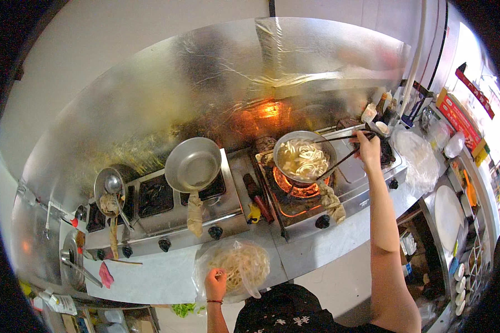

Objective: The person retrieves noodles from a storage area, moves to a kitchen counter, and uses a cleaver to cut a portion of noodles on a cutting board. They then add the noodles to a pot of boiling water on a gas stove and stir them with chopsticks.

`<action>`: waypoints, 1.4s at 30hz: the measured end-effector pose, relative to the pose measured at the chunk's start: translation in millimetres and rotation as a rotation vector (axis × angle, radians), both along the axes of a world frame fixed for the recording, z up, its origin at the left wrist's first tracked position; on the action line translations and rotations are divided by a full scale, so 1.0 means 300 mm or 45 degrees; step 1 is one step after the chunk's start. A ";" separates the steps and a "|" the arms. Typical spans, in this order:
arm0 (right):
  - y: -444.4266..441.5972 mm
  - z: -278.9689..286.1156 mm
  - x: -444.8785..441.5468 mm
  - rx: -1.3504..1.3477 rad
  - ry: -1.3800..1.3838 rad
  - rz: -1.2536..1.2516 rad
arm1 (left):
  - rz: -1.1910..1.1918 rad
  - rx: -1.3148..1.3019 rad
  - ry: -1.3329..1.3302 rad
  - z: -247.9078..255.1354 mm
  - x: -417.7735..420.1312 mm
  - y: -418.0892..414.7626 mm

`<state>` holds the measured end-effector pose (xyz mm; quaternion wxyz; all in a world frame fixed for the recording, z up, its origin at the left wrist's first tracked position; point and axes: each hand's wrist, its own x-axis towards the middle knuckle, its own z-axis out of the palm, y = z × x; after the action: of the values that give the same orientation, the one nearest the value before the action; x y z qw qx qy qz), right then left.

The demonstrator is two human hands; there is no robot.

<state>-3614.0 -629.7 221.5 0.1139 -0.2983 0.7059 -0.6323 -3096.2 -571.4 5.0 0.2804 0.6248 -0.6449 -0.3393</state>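
Observation:
My right hand (367, 150) holds a pair of long dark chopsticks (342, 163), spread apart, their tips at the pan on the lit burner. That metal pan (332, 150) contains pale thick noodles (306, 160) in cloudy liquid. Its cloth-wrapped handle (333, 204) points toward me. Below it the burner (302, 189) glows orange. My left hand (215, 285) is curled at the left side of an open clear plastic bag (258, 287), which is full of loose noodles (237, 264). Something pale shows at its fingertips; whether that is noodle or bag is unclear.
An empty pan (193, 164) sits on the stove (233, 204) to the left. Farther left, a ladle (113, 183) rests in a smaller pan (98, 193). Bottles (381, 106) and plastic bags (416, 160) stand at the back right. A pink cloth (106, 274) lies on the counter (150, 283).

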 end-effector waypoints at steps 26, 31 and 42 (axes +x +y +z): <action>0.033 -0.230 0.001 -0.814 -0.735 -0.148 | -0.014 0.004 -0.018 -0.014 0.009 0.005; -0.004 -0.131 0.112 -0.480 -0.270 0.110 | -0.046 0.021 -0.014 0.006 -0.008 0.003; -0.098 -0.076 0.277 0.074 0.385 0.279 | -0.075 -0.040 0.049 0.009 -0.022 0.003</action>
<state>-3530.8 -659.2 198.6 0.0833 -0.4615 0.6963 -0.5433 -3102.8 -570.4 7.5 0.2923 0.5944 -0.6628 -0.3492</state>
